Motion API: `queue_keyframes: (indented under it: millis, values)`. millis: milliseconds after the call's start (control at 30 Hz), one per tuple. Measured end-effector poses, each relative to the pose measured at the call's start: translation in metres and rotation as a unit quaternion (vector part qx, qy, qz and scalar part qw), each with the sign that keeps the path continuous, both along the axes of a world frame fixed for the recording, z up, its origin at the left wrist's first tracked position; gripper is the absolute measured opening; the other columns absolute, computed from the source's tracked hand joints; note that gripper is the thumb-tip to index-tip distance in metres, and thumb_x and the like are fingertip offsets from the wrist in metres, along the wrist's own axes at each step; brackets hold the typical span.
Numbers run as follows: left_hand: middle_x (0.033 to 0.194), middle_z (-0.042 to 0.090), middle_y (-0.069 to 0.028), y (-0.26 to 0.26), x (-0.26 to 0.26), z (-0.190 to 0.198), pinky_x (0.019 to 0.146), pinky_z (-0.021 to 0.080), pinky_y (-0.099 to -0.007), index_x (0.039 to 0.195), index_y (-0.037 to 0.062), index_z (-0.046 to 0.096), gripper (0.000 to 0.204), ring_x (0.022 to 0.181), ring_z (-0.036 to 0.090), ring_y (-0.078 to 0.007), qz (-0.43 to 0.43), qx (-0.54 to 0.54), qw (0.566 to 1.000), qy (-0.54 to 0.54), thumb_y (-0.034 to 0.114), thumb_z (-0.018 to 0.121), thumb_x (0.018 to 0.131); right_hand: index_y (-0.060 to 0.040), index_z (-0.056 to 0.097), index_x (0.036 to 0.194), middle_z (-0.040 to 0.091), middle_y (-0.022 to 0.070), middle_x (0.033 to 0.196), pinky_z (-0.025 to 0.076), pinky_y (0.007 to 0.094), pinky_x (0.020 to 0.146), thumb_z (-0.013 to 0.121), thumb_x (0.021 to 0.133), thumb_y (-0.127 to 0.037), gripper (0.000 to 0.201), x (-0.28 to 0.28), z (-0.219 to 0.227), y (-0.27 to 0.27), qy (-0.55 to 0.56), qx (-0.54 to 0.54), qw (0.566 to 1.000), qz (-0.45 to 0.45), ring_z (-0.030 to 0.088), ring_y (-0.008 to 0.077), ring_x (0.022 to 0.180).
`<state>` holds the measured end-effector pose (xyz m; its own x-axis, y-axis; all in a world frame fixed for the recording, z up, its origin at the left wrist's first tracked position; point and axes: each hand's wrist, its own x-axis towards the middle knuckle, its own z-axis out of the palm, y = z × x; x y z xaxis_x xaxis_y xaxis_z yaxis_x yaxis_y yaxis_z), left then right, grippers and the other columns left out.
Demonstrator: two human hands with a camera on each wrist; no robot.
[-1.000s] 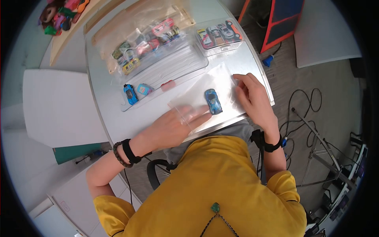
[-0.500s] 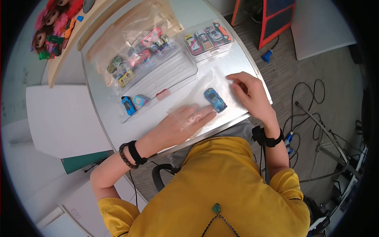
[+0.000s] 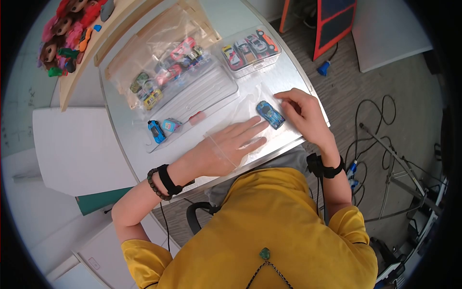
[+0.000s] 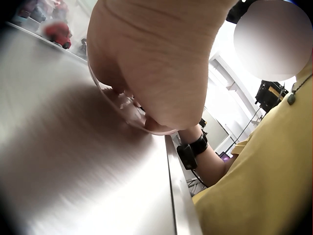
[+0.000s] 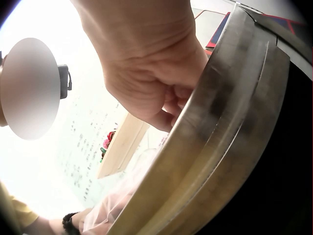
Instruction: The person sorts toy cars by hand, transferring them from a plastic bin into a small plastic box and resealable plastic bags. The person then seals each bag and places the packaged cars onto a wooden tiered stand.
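Note:
My left hand [image 3: 219,147] lies inside the mouth of a clear plastic bag [image 3: 238,113], its fingers spread and nearly straight. The bag's edge crosses the back of that hand. A blue patterned toy car [image 3: 270,114] sits in the bag just past the left fingertips, tilted toward the right hand. At the bag's right end, my right hand [image 3: 305,115] rests on the table with loosely bent fingers, its index fingertip right at the bag's far corner. In the left wrist view, the bag's rim [image 4: 115,110] curves around the left hand.
A clear box [image 3: 252,50] of toy cars stands at the back right. Beside it are a large bag [image 3: 149,53] of toy cars and a clear plastic tray [image 3: 202,91]. A blue toy car [image 3: 156,131] and a small light-blue toy [image 3: 171,125] lie left. The metal table edge [image 3: 264,156] runs close in front.
The blue patterned car has slid up and right inside the bag, toward my right hand. My left fingers have spread and reached farther in. The right hand stays at the bag's right end.

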<state>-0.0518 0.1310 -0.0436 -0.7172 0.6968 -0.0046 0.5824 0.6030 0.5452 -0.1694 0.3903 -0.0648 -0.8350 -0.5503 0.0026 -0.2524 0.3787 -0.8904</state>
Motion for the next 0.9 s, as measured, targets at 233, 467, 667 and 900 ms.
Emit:
queue_keyframes:
  millis: [233, 467, 667, 900]
  values:
    - [0.173, 0.036, -0.0245, 0.000, -0.001, -0.001, 0.125, 0.039, -0.0512, 0.151, 0.0028, 0.061, 0.060, 0.161, 0.034, -0.0409, 0.000, 0.007, 1.000, -0.023, -0.001, 0.057, 0.091, 0.0036, 0.077, 0.117, 0.069, 0.0140, 0.092, 0.051, 0.0338, 0.070, 0.063, 0.098, -0.001, 0.024, -0.001, 0.003, 0.000, 0.007, -0.003, 1.000, 0.005, 0.065, 0.0196, 0.074]
    - [0.175, 0.033, -0.0234, -0.002, -0.002, 0.004, 0.125, 0.039, -0.0530, 0.154, 0.0039, 0.058, 0.064, 0.161, 0.035, -0.0413, -0.008, 0.006, 1.000, -0.019, -0.001, 0.057, 0.089, -0.0014, 0.068, 0.136, 0.067, 0.0153, 0.118, 0.054, 0.0336, 0.080, 0.071, 0.091, -0.002, 0.046, -0.001, 0.013, 0.005, -0.015, 0.018, 1.000, 0.000, 0.067, 0.0235, 0.093]
    - [0.141, 0.066, -0.0156, -0.007, 0.013, -0.011, 0.111, 0.052, -0.0472, 0.138, 0.0032, 0.069, 0.053, 0.136, 0.060, -0.0368, 0.017, 0.031, 0.999, 0.023, 0.002, 0.070, 0.085, -0.0090, 0.046, 0.158, 0.043, 0.0182, 0.164, 0.037, 0.0532, 0.117, 0.097, 0.065, -0.015, 0.106, 0.037, 0.052, -0.034, 0.200, 0.083, 0.932, 0.289, 0.041, 0.0398, 0.152]
    - [0.121, 0.073, -0.0202, -0.009, 0.030, -0.002, 0.097, 0.056, -0.0478, 0.120, -0.0005, 0.075, 0.034, 0.119, 0.067, -0.0395, 0.078, 0.030, 0.992, -0.094, 0.007, 0.069, 0.088, -0.0101, 0.045, 0.161, 0.046, 0.0158, 0.162, 0.036, 0.0517, 0.115, 0.097, 0.058, -0.014, 0.115, 0.055, 0.058, -0.090, 0.215, 0.112, 0.882, 0.405, 0.043, 0.0387, 0.151]
